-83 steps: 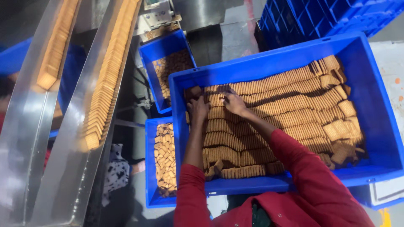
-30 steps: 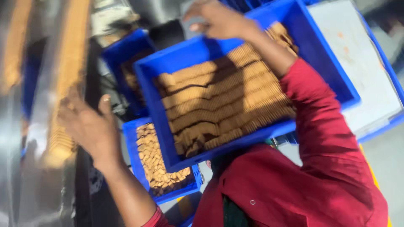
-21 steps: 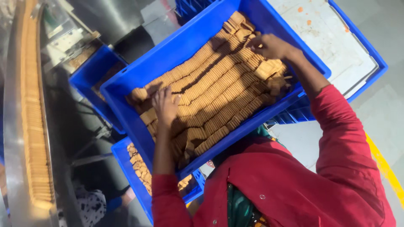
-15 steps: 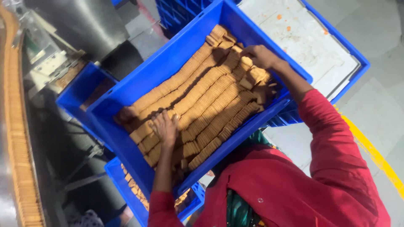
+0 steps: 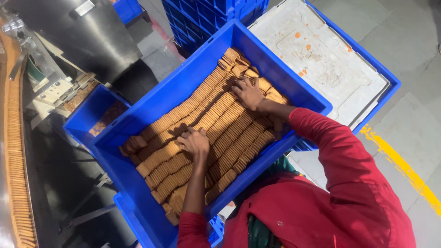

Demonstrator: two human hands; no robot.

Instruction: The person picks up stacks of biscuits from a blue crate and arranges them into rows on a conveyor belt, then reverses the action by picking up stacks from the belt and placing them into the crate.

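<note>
The floor (image 5: 404,124) is grey concrete with a yellow painted line (image 5: 404,165) running beyond the right side of the large blue crate (image 5: 294,80). The crate is rigid moulded plastic, rectangular, with smooth walls and a thick rim. It sits tilted across the view. Just right of the crate lies a flat grey plastic lid (image 5: 321,59) with ribbed panels and orange specks, set in another blue crate. Behind the large crate stand stacked blue lattice crates (image 5: 206,14). To its left is a smaller blue bin (image 5: 89,115), and further left a metal conveyor carries a single-file line of biscuits (image 5: 16,174).

The large crate holds biscuits (image 5: 216,115): thin, brown, rectangular pieces stood on edge in long parallel rows, with a few loose pieces at the far end.

Both arms wear red sleeves (image 5: 330,151). The left hand (image 5: 195,142) rests palm down on the rows at the crate's middle, fingers curled onto the biscuit edges. The right hand (image 5: 248,92) lies flat on the rows near the far right wall, fingers spread, gripping nothing.
</note>
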